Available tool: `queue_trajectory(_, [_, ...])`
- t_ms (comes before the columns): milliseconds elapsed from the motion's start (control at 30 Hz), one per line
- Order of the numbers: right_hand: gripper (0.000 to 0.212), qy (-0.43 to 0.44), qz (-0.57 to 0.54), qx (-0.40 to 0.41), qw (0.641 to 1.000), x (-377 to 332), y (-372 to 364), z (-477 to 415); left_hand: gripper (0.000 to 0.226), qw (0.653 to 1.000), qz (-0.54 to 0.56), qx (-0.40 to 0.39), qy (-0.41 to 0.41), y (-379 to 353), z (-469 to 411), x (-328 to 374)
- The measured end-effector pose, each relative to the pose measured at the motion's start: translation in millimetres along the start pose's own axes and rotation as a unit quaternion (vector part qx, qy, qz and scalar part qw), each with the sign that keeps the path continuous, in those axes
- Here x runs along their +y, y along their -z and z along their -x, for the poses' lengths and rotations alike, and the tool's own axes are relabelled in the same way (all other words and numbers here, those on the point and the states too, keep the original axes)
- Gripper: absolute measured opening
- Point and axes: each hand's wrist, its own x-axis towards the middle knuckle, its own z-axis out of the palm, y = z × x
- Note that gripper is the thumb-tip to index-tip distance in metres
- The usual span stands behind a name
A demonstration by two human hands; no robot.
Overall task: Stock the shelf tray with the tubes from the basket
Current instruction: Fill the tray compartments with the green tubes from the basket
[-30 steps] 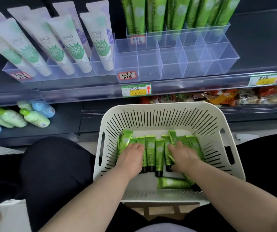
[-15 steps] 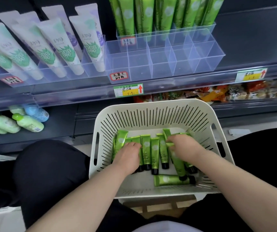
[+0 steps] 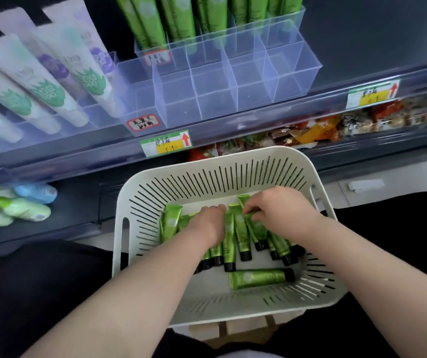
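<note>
Down inside the slotted basket (image 3: 220,182), the right hand (image 3: 282,215) pinches one of the green tubes (image 3: 240,229) by its crimped end; the left hand (image 3: 208,223), at its 9 o'clock, curls over the row, grip unclear. Gathering step, I judge; next calls for a lift toward 12 o'clock into the clear shelf tray (image 3: 233,83)

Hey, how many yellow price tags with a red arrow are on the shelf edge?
2. One price tag sits on the shelf rail just above the basket; the other is farther right on the same rail. More may sit beyond the blurred left edge.
</note>
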Motion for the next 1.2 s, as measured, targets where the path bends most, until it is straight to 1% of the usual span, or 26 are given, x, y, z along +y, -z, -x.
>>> queue_trajectory(67, [0.026,-0.014,-0.008,0.002,1.000,2.8,1.4,-4.8,0.056,1.000,-0.022,-0.013,-0.006,-2.1,-6.9,4.7])
queue_trajectory(133, [0.023,-0.022,-0.011,0.008,1.000,4.4,0.8,-8.4,0.065,0.999,-0.027,-0.023,-0.004,-3.9,-14.0,4.7])
queue_trajectory(233, [0.018,-0.008,-0.011,0.019,1.000,5.2,-3.0,-10.6,0.072,0.999,-0.034,-0.037,-0.013,-4.3,-22.6,1.7])
queue_trajectory(333, [0.018,-0.001,-0.013,0.030,0.999,6.7,-5.1,-10.3,0.076,0.996,-0.064,-0.053,-0.037,-6.2,-27.1,0.1])
queue_trajectory(400, [0.018,-0.011,-0.016,0.034,0.999,9.1,-4.4,-10.6,0.070,0.994,-0.092,-0.046,-0.046,-8.0,-28.9,-1.8])
queue_trajectory(500, [0.019,-0.026,-0.025,0.037,0.999,11.7,-3.0,-11.4,0.053,0.993,-0.107,-0.020,-0.054,-11.3,-27.4,-5.3])
queue_trajectory(567, [0.019,-0.028,-0.031,0.036,0.998,11.2,-3.2,-12.7,0.045,0.991,-0.119,-0.021,-0.063,-14.9,-23.2,-7.0])
queue_trajectory(633, [0.020,-0.026,-0.034,0.035,0.998,9.4,-4.0,-14.3,0.042,0.996,-0.074,-0.025,-0.034,-16.0,-15.8,-9.7])
queue_trajectory(700, [0.021,-0.021,-0.040,0.035,0.998,7.7,-5.2,-15.8,0.031,1.000,0.027,-0.011,0.008,-13.6,-7.5,-14.6])
queue_trajectory(767, [0.023,-0.015,-0.049,0.036,0.998,6.6,-5.6,-15.9,0.015,0.993,0.119,-0.001,0.012,-10.5,3.7,-19.9])
queue_trajectory(833, [0.023,-0.010,-0.057,0.038,0.998,5.3,-5.3,-13.4,0.012,0.984,0.181,0.002,0.007,-6.5,17.2,-24.6])
queue_trajectory(933, [0.021,0.001,-0.062,0.044,0.997,2.3,-6.1,-4.0,0.008,0.977,0.209,0.039,-0.013,2.4,36.7,-26.6])
queue_trajectory(1000, [0.021,0.014,-0.059,0.064,0.996,-1.9,-5.1,4.9,0.012,0.969,0.228,0.085,-0.028,12.0,48.1,-26.1])
queue_trajectory(1100, [0.021,0.037,-0.060,0.119,0.990,-8.4,5.5,16.9,0.015,0.952,0.253,0.164,-0.046,34.6,64.3,-22.1])
queue_trajectory(1200, [0.022,0.047,-0.053,0.184,0.980,-14.5,25.2,28.3,0.015,0.936,0.254,0.233,-0.074,61.1,78.4,-14.7])
